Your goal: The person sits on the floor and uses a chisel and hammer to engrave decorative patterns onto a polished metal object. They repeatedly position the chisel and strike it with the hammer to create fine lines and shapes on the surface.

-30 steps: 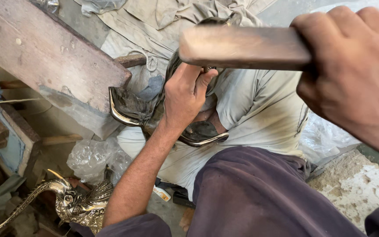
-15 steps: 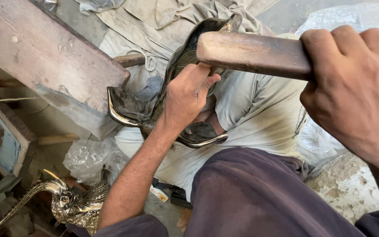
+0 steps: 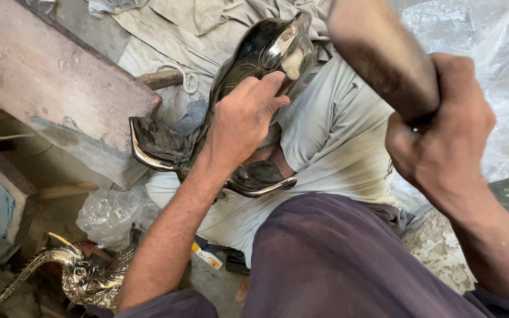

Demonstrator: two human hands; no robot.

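My left hand presses down on a dark, shiny curved metal piece that rests on a grey cloth-covered surface. The piece has flared shiny edges at its lower left and beneath my wrist. My right hand grips the thick wooden handle of a mallet, raised close to the camera at the upper right, above the metal piece. The mallet's head is out of view.
A heavy wooden block lies at the left. A brass bird-shaped ornament sits at the bottom left beside crumpled clear plastic. More plastic sheet lies at the right. My dark-trousered leg fills the bottom centre.
My right hand swung the wooden handle from lying level across the top to steeply tilted at the right. The top of the metal piece is now uncovered. My left hand stayed put.
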